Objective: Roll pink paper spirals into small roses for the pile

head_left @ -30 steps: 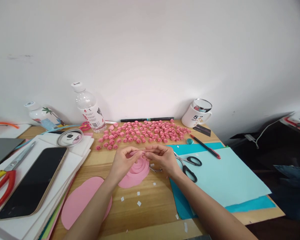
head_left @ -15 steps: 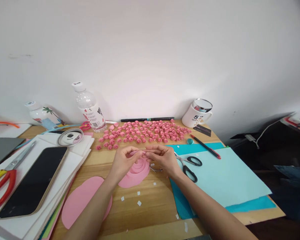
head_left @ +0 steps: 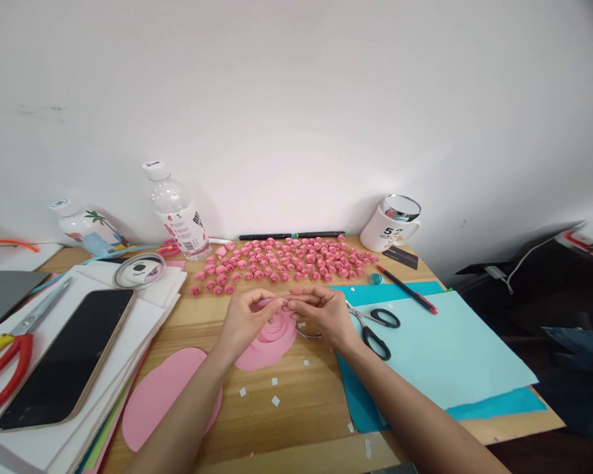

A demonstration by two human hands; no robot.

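My left hand (head_left: 250, 319) and my right hand (head_left: 323, 313) meet over the middle of the wooden table, thumbs and fingers pinched close together. Between them they hold the end of a pink paper spiral (head_left: 267, 349), whose cut rings hang down and spread below my left fingers. The exact spot where the fingertips press is partly hidden. Beyond my hands lie several small rolled pink paper roses (head_left: 296, 260). Black-handled scissors (head_left: 378, 329) rest just right of my right hand. A pink paper round (head_left: 163, 395) lies under my left forearm.
Left are a phone (head_left: 69, 359), red-and-yellow scissors (head_left: 10, 355) and a paper stack (head_left: 163, 306). A plastic bottle (head_left: 182, 217) and a white mug (head_left: 385, 227) stand at the back. Light-blue paper (head_left: 454, 349), a red-black pen (head_left: 408, 289) and small white scraps (head_left: 275, 401) lie about.
Almost nothing differs. Both hands stay pinched on the pink paper spiral in the same place, with only a slight shift of the fingers.
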